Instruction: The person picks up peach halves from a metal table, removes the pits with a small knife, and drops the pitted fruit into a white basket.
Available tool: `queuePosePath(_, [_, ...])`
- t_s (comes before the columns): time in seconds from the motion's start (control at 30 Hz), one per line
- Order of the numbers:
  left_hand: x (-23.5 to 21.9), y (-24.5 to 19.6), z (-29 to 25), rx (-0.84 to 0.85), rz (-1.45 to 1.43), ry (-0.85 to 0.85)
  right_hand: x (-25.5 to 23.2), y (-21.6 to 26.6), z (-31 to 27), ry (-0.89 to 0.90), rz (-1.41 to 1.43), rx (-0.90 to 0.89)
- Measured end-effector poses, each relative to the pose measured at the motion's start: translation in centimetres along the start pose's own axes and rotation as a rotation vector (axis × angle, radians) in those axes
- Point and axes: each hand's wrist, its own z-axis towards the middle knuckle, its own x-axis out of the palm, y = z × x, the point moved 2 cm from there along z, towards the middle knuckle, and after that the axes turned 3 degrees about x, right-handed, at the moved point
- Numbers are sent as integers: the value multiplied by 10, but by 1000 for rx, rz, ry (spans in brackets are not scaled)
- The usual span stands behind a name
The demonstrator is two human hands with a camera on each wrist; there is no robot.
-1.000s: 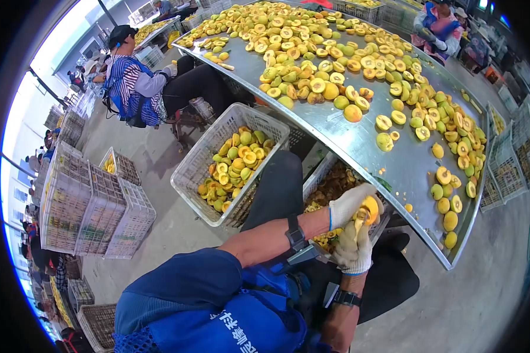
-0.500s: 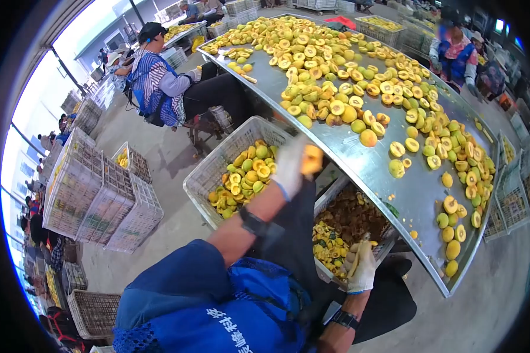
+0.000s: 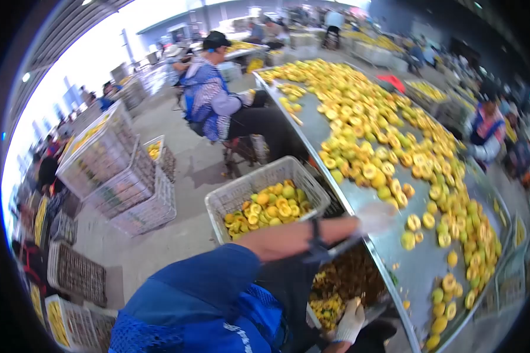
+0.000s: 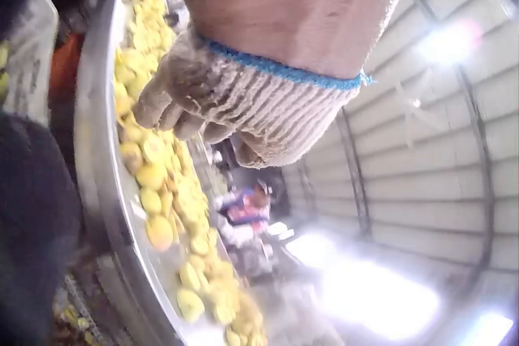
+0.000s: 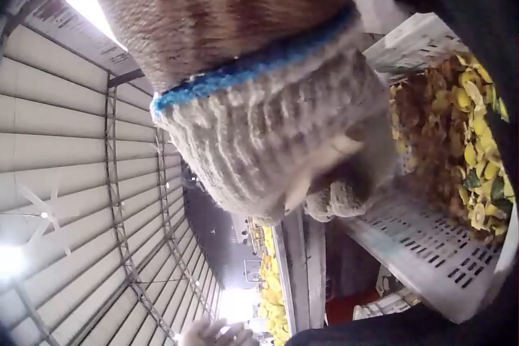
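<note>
My gloved left hand (image 3: 377, 218), blurred in the head view, reaches over the near edge of the metal table (image 3: 359, 197). Its fingers hang loosely in the left wrist view, close to halved yellow peaches (image 4: 152, 148), with no fruit visible in it. Low beside the scrap crate (image 5: 422, 253), my gloved right hand (image 3: 351, 325) grips a slim pale handle (image 5: 320, 169). The far end of that tool is hidden by the glove. Peelings and yellow scraps (image 3: 327, 312) fill the crate beneath the table edge.
A grey crate (image 3: 218, 203) of peach halves stands left of my arm. Stacked crates (image 3: 141, 194) rise farther left. A seated person (image 3: 209, 97) in a blue vest is beyond the crate, and another person (image 3: 487, 132) sits across the table.
The left hand carried a peach from beside the right hand toward the crate, then moved right over the table, fruit no longer visible. The right hand stays low. The head view has shifted.
</note>
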Motion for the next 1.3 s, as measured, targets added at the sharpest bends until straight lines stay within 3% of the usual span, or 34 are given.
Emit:
queuePosePath(0.03, [23,-19,18,93,184,22,-4,5,-6,-14,-56,-28])
queuePosePath(0.1, [49,-53,46,31,76,41,-8,-19,-2,27,66,107])
queuePosePath(0.17, [93,-59,73,10,87,5,-16,25,-20,4,-25,65])
queuePosePath(0.2, [114,-57,85,-44,131,-22,-17,28,-23,10,73,157])
queuePosePath(0.23, [122,-56,92,-98,176,-47,-17,28,-22,15,173,252])
queuePosePath(0.27, [119,-59,91,-102,180,-51,-19,20,-16,24,143,180])
queuePosePath(0.33, [121,-62,89,-100,204,111,-17,21,-14,23,176,184])
queuePosePath(0.5, [146,-48,101,-67,276,-37,-7,15,-1,11,148,201])
queuePosePath(0.57, [145,-47,100,66,378,44,-2,-2,9,52,231,224])
queuePosePath(0.7, [125,-56,65,147,424,169,3,6,11,88,277,199])
queuePosePath(0.77, [142,-42,62,90,224,-125,3,12,5,74,308,182])
queuePosePath(0.8, [145,-37,62,94,217,-132,2,16,2,65,321,174])
queuePosePath(0.87, [145,-32,56,-40,184,20,-2,25,-8,41,346,158])
queuePosePath(0.9, [141,-30,55,-30,179,15,-4,30,-12,28,362,147])
queuePosePath(0.97, [123,-29,44,39,192,162,-8,38,-20,5,391,133])
queuePosePath(1.1, [97,-33,7,98,239,137,-6,56,-39,-10,456,125])
queuePosePath(1.17, [89,-41,-3,139,-65,-76,-10,65,-42,-24,490,117])
queuePosePath(1.2, [88,-43,-8,142,-69,-74,-14,68,-43,-35,508,116])
queuePosePath(1.27, [76,-48,-33,-42,-1143,234,-20,73,-46,-54,549,119])
queuePosePath(1.3, [70,-48,-46,-46,-1144,236,-21,74,-47,-61,570,121])
